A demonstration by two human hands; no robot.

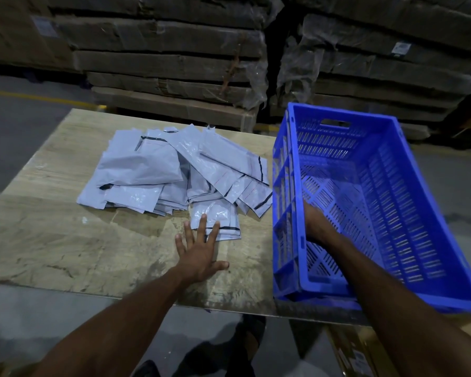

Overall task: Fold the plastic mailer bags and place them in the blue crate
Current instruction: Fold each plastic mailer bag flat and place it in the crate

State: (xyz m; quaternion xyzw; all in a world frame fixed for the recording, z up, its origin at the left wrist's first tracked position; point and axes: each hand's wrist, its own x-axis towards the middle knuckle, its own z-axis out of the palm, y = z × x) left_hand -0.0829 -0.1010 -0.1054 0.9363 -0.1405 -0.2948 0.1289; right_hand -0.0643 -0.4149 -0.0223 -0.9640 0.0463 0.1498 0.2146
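Note:
A loose heap of grey plastic mailer bags (174, 170) with black strips lies in the middle of the wooden table (65, 240). One small mailer (223, 213) lies nearest me at the heap's front edge. My left hand (199, 251) is flat on the table with straight, spread fingers, and its fingertips touch that small mailer's near edge. The blue slotted crate (392, 202) stands at the table's right end, with nothing visible inside it. My right hand (317, 224) reaches over the crate's left wall into it. Its fingers are hidden behind the wall.
Stacks of flat cardboard cartons (169, 63) wrapped in plastic film rise behind the table. The crate's right side juts past the table's near right corner. A grey concrete floor (25, 123) with a yellow line lies to the left.

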